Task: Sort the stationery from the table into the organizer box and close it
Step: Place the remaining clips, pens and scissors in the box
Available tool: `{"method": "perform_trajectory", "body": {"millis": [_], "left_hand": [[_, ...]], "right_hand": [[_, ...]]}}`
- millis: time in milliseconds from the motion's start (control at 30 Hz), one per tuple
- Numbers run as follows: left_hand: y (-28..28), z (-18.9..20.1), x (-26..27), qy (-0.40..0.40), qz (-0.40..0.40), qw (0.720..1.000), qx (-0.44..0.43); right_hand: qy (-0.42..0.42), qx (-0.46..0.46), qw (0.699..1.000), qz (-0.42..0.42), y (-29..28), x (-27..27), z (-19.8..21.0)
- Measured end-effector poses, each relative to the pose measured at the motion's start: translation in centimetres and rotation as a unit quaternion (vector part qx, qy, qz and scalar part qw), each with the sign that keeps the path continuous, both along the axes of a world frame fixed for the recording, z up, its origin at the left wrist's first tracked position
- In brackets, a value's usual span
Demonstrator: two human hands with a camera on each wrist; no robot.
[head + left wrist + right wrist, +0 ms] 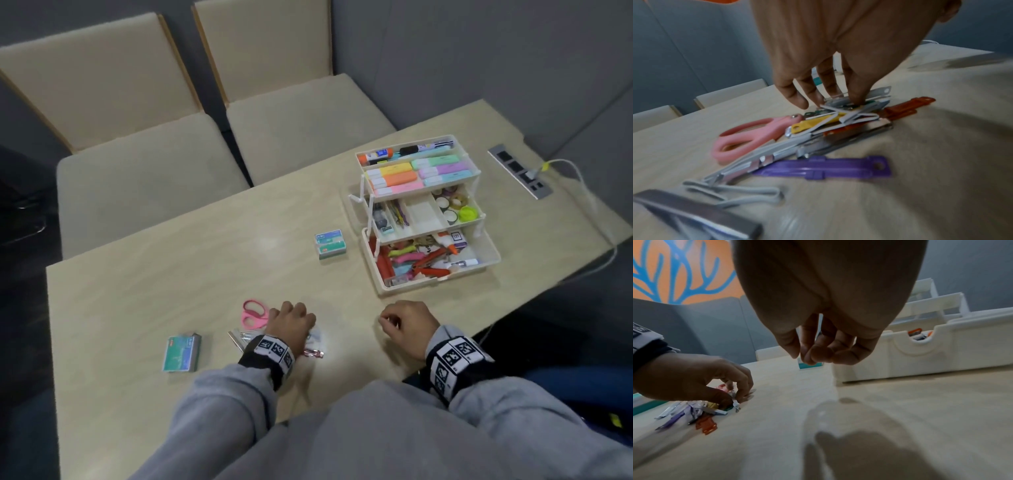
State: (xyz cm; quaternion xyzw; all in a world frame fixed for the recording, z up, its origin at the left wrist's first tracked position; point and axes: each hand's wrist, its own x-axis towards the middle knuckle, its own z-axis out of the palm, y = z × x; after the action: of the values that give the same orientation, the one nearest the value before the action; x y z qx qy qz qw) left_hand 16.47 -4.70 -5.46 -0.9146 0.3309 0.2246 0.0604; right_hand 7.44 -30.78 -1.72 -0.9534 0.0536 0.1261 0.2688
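Observation:
My left hand (291,318) reaches down into a pile of metal and plastic paper fasteners (840,123) near the table's front edge. In the right wrist view its thumb and fingers (742,386) pinch a silvery fastener strip (735,400). Pink scissors (253,313) lie just left of the pile, touching it. A purple fastener (824,168) and grey elastic loops (748,193) lie at the near side. My right hand (390,322) hovers over bare table with loosely curled fingers and holds nothing. The white organizer box (486,255) stands open in three tiers, far right. Two staple boxes (181,353) (330,245) lie on the table.
Two beige chairs (147,164) stand beyond the table's far edge. A grey socket panel (520,171) with a white cable (582,178) sits right of the organizer. The table's front edge runs close below both wrists.

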Motion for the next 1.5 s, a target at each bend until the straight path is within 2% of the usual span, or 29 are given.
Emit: {"method": "perform_trajectory", "body": {"millis": [167,267,400,567,633,800,933,1000,1133,1233,1300,1500], "left_hand": [[0.6,-0.1,0.6,-0.012,-0.007,0.999,-0.031],[0.7,0.6,1.3,-0.024,0.024,0.994,-0.107],[-0.2,3.1,1.5,0.017,0.109,0.956,-0.272],[-2.9,6.3,0.3,0.062,0.134,0.91,-0.388],[-4.0,6.8,-0.1,0.069,0.156,0.897,-0.407],[-6.2,7.3,-1.0,0.084,0.276,0.85,-0.441],[-6.6,6.7,-1.5,0.069,0.355,0.822,-0.44],[-5.6,5.6,-1.6,0.038,0.375,0.832,-0.407],[-2.5,3.2,-2.2,-0.007,0.36,0.908,-0.215],[-1.0,1.9,-3.1,-0.021,0.334,0.938,-0.089],[-0.7,1.4,-3.9,-0.023,0.319,0.946,-0.054],[-0.8,1.0,-4.7,-0.012,0.344,0.939,-0.032]], "right_hand": [[0.009,0.01,1.0,-0.014,-0.1,-0.9,0.1],[-0.001,0.024,1.0,-0.004,0.3,-0.3,0.5],[-0.038,0.079,0.996,0.004,1.0,1.4,1.8],[-0.04,0.174,0.984,0.014,2.3,4.2,4.2],[-0.019,0.206,0.978,0.003,2.3,4.8,4.7],[0.03,0.258,0.965,-0.023,0.0,5.6,5.2],[-0.005,0.297,0.951,-0.083,-2.5,6.8,5.2],[-0.054,0.292,0.943,-0.149,-4.6,8.0,5.0],[-0.161,0.246,0.918,-0.266,-8.6,10.3,4.9],[-0.21,0.204,0.903,-0.316,-10.1,11.3,4.6],[-0.217,0.173,0.907,-0.317,-10.3,11.9,4.3],[-0.237,0.063,0.947,-0.206,-9.5,14.7,3.1]]}}
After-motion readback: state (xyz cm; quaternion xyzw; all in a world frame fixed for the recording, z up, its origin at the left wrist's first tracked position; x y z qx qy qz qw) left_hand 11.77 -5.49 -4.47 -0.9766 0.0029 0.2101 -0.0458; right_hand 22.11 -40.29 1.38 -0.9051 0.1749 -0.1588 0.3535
